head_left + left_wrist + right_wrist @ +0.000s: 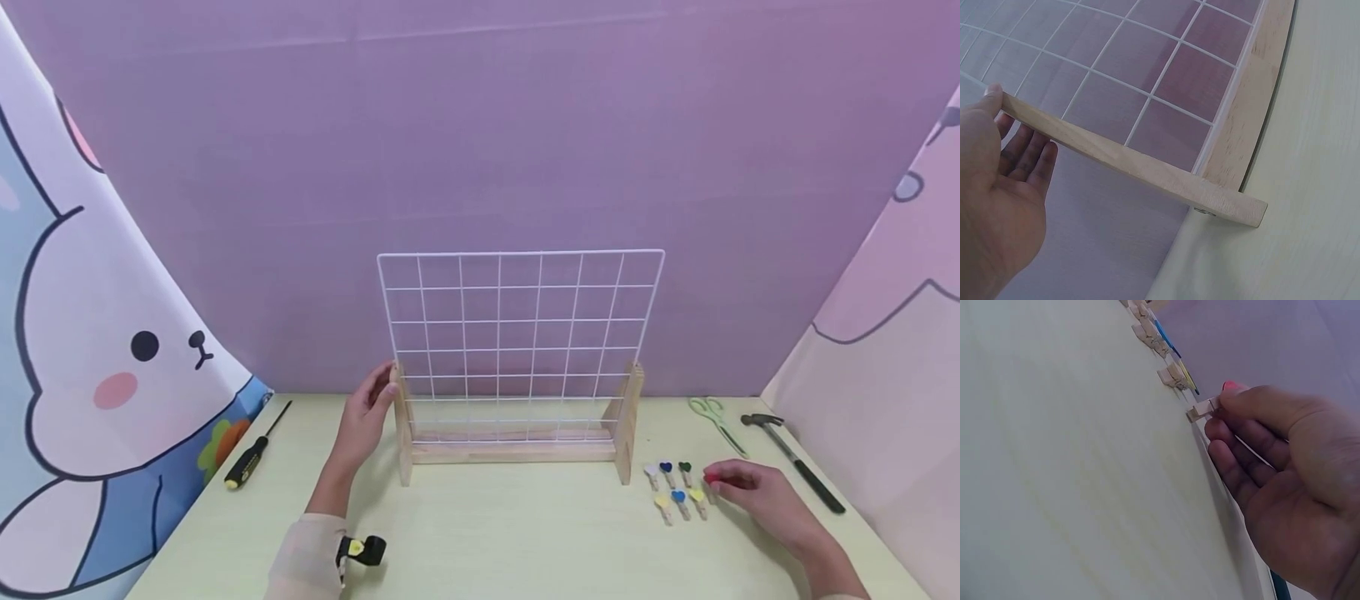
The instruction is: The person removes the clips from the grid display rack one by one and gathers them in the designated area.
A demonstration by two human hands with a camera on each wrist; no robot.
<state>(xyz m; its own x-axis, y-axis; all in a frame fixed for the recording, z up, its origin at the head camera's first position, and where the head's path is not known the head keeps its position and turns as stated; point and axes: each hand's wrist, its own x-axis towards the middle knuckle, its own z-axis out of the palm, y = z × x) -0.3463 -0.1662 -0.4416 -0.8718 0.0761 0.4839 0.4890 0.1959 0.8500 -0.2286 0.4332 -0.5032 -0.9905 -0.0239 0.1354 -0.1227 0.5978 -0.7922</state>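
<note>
A white wire grid [517, 321] stands upright in a wooden stand [513, 452]. At the top of the stand's left wooden upright [1129, 165], my left hand [366, 421] grips the end between thumb and fingers. My right hand [763, 496] pinches a small wooden clothespin [1202, 410] with a red heart on it, low over the table at the right. Beside it sit several more heart clothespins in two rows, among them a dark green one [686, 472], a blue one [679, 502] and a yellow one [699, 502].
Green-handled scissors [716, 421] and a claw hammer [798, 467] lie at the right. A black and yellow screwdriver [251, 454] lies at the far left. A black strap device [363, 550] is by the left sleeve [307, 554]. A purple backdrop [517, 125] rises behind.
</note>
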